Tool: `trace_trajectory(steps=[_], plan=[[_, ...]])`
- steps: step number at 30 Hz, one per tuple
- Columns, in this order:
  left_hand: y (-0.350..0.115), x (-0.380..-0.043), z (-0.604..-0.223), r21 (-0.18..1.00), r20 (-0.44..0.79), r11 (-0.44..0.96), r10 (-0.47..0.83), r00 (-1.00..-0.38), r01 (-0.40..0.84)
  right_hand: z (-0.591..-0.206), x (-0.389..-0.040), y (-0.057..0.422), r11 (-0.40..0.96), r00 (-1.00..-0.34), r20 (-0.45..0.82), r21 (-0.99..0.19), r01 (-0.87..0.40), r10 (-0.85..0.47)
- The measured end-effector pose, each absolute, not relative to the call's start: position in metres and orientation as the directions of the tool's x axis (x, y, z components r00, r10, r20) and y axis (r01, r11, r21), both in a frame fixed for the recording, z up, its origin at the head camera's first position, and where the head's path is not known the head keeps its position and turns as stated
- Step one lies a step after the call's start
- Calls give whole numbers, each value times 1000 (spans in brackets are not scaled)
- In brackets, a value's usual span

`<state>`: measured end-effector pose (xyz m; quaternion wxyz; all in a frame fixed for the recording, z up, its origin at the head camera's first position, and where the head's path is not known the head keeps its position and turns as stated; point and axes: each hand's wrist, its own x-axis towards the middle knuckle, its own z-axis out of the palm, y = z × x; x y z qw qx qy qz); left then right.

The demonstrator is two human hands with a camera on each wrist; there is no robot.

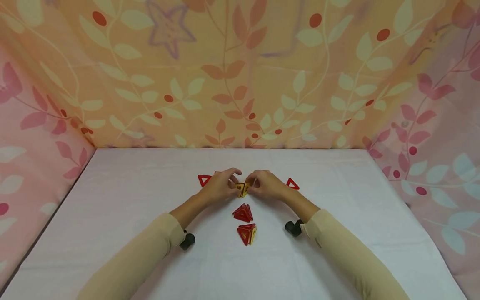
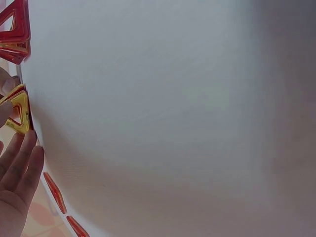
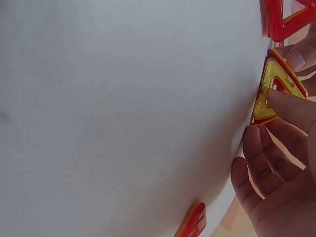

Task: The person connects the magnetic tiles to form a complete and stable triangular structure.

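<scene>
Both hands meet at a small pyramid of triangular magnetic tiles [image 1: 240, 190] near the middle of the table, its visible faces mostly yellow. From the left, my left hand [image 1: 221, 185] holds it, the thumb against a yellow tile [image 2: 24, 109] in the left wrist view. My right hand [image 1: 267, 184] grips the other side, with its thumb laid over a yellow face [image 3: 269, 74]. Some of the far fingers are hidden. Closer to me sit a red tile pyramid [image 1: 243, 213] and, below it, a red and yellow pyramid [image 1: 243, 234].
A loose red triangle tile [image 1: 203, 176] lies beyond the left hand, another partly hidden beside it. A red triangle tile [image 1: 295, 187] lies past the right wrist. White cloth covers the table [image 1: 131, 175]; patterned curtains [image 1: 232, 121] stand behind and at both sides.
</scene>
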<state>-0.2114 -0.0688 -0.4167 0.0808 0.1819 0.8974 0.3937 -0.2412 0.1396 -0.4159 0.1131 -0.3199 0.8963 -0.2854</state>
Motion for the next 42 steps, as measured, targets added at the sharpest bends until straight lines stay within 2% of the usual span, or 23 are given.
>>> trace_trajectory(steps=[18, 32, 42], plan=[[-72, -202, -416, 752, 7, 598, 414, -910, 277, -418, -234, 142, 608, -742, -7, -579, -543, -670], [-74, -197, -416, 745, 14, 599, 425, -905, 293, -411, -228, 142, 621, -736, -71, -596, -510, -673], [-75, -196, -417, 745, 19, 596, 429, -903, 299, -411, -228, 144, 609, -720, -37, -566, -556, -693]])
